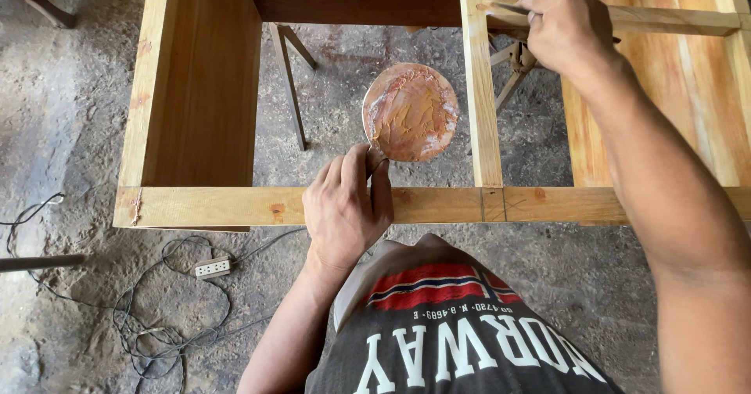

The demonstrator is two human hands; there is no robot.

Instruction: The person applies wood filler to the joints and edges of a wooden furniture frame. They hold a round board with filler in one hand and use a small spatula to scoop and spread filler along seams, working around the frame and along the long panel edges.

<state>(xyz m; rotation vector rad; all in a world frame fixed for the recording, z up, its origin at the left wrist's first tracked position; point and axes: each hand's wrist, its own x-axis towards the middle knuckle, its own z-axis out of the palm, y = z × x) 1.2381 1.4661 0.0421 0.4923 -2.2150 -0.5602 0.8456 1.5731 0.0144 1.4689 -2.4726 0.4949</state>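
Concrete floor [70, 128] under pale wooden frame [313, 205]

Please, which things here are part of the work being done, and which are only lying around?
In use: round lid of brown filler in left hand; thin tool in right hand; wooden frame.
Lying about: power strip, cables, on the floor.

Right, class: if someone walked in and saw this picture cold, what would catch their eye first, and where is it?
First, the round lid smeared with reddish-brown wood filler, held at its lower edge by the left hand in the middle of the picture. Next, the pale wooden furniture frame lying across the view, with the right hand pressing a thin tool onto a rail at top right. Lower left, a white power strip and tangled cable lie on the concrete floor.
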